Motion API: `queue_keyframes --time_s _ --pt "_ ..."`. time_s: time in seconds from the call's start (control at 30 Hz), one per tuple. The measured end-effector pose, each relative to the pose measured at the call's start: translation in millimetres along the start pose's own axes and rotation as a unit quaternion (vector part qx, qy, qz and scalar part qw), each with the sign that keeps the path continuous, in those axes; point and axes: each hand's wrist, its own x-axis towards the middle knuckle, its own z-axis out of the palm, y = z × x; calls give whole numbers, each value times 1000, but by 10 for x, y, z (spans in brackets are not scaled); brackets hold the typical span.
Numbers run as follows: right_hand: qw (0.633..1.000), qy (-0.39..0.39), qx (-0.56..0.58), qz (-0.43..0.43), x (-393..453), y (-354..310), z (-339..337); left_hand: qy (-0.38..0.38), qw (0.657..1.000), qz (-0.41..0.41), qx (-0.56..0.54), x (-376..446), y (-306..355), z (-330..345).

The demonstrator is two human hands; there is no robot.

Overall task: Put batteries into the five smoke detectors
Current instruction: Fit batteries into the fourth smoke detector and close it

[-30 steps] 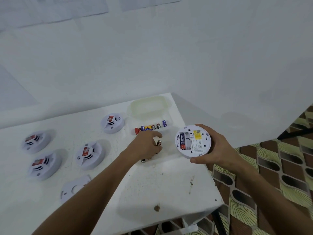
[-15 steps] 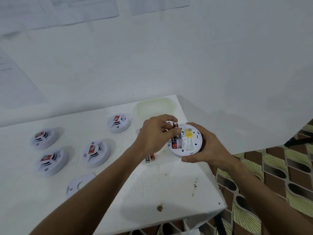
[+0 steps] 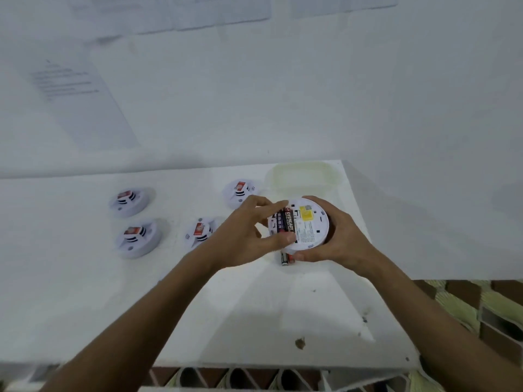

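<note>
Broadly, a white table (image 3: 85, 292) fills the lower left and centre of the frame, with a pale plastic container (image 3: 302, 176) at its far right corner. Four smoke detectors sit face-up on it: two at the left (image 3: 130, 201) (image 3: 138, 239), one at centre (image 3: 201, 232) partly behind the left wrist, one further back (image 3: 240, 192). Whether these already hold batteries cannot be told from here.

The fifth smoke detector (image 3: 304, 224) is held above the table at centre right, its back turned up. The right hand (image 3: 336, 236) cups it from the right, fingers curled round its rim. The left hand (image 3: 249, 230) reaches in from the left, thumb and fingertips pressing a black battery (image 3: 288, 222) into the open compartment, where another battery (image 3: 279, 223) lies beside it. Two spare batteries (image 3: 286, 258) lie on the table just under the held unit.

So this detector looks nearly loaded; by my reading its cover is not yet back on.
</note>
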Motion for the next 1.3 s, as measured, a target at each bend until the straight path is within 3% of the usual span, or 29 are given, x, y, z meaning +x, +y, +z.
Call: queue_keyframes --time_s 0.07,0.47,0.63,0.83,1.07,1.3 --pt "1000 -20 -6 2 90 -30 111 -19 1000 -10 -2 -119 -107 -138" --pt "994 -108 27 20 432 -90 823 58 996 -53 -37 -712 -533 -516" --pt "991 -127 19 24 518 -58 1087 41 996 -80 -24 -863 -718 -673" --pt "989 -142 24 44 522 1 1227 89 982 -168 -2 -1144 -1220 -723" --pt "986 -157 11 47 454 70 1266 -11 962 -259 87 -1320 -1650 -568" --pt "986 -156 6 48 430 70 1280 -69 952 -264 143 -1311 -1738 -573"
